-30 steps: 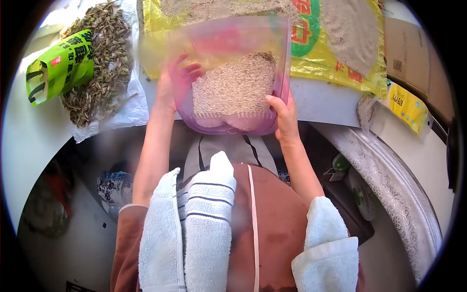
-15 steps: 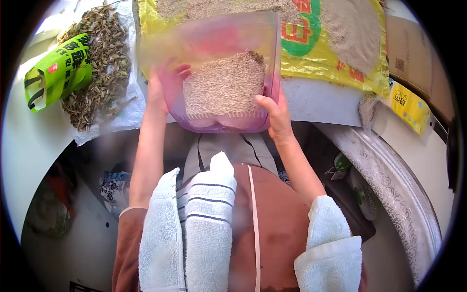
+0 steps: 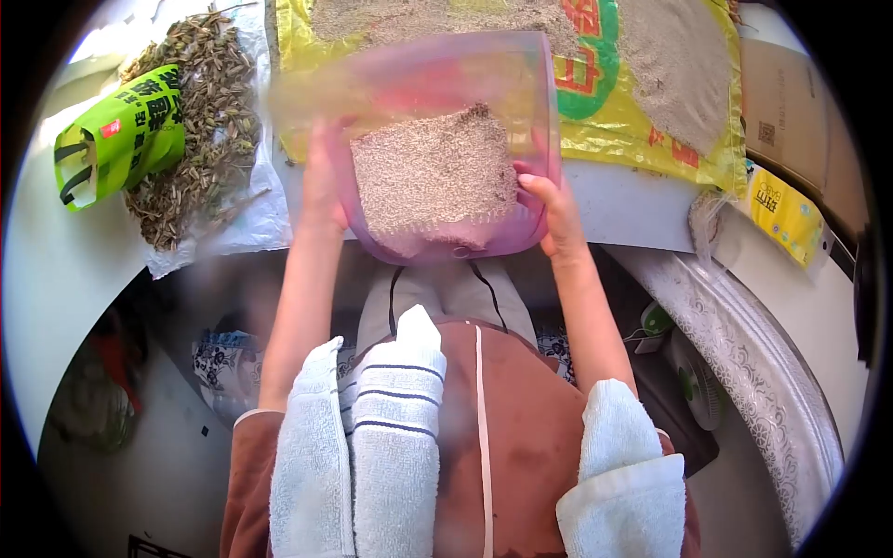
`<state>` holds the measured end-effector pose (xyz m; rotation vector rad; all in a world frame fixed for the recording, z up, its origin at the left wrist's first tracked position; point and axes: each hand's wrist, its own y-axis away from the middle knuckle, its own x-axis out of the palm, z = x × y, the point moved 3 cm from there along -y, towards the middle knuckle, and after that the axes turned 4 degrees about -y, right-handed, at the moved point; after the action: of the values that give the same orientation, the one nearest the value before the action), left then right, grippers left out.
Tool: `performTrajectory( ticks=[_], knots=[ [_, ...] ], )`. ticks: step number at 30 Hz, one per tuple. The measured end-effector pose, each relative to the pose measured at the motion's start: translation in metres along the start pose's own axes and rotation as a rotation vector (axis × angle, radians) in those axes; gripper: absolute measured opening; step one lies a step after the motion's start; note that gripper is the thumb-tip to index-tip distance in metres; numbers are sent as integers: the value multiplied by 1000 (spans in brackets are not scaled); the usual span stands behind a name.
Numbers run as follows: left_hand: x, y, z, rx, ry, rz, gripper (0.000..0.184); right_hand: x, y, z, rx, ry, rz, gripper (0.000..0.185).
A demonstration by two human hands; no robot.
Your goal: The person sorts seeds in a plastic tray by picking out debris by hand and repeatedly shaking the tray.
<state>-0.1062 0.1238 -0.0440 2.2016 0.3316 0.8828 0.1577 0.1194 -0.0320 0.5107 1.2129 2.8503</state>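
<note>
A translucent purple plastic scoop-like bin [image 3: 446, 244] is held over the front edge of the table, its closed end toward my body. Pale grain or seed [image 3: 433, 172] lies inside it, with darker bits at the upper right corner. My left hand [image 3: 326, 177] grips the bin's left wall, partly blurred, its fingers partly hidden by the plastic. On the right wall, my right hand [image 3: 556, 206] is closed, thumb on the near side and fingers behind.
Behind the bin, a yellow printed sack [image 3: 595, 149] carries more grain. At left, dried pods [image 3: 209, 121] lie on white plastic beside a green bag [image 3: 121, 139]. A yellow packet [image 3: 783, 209] and a cardboard box [image 3: 791, 112] stand at right. A fan [image 3: 696, 377] is below.
Both hands have moved the bin slightly right and toward my body. The grain inside has shifted and spread toward the closed end.
</note>
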Motion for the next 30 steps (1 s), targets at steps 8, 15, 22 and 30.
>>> performTrajectory(
  ticks=[8,15,22,30],
  knots=[
    [9,16,37,20,84,-146,57,-17,15,22,-154,54,90,75],
    [17,25,35,107,70,-96,59,-24,7,25,110,-46,132,73],
    [-4,48,33,62,101,-182,60,-7,11,20,-91,133,186,73],
    [26,54,61,157,160,5,55,-37,5,38,36,17,257,70]
  ],
)
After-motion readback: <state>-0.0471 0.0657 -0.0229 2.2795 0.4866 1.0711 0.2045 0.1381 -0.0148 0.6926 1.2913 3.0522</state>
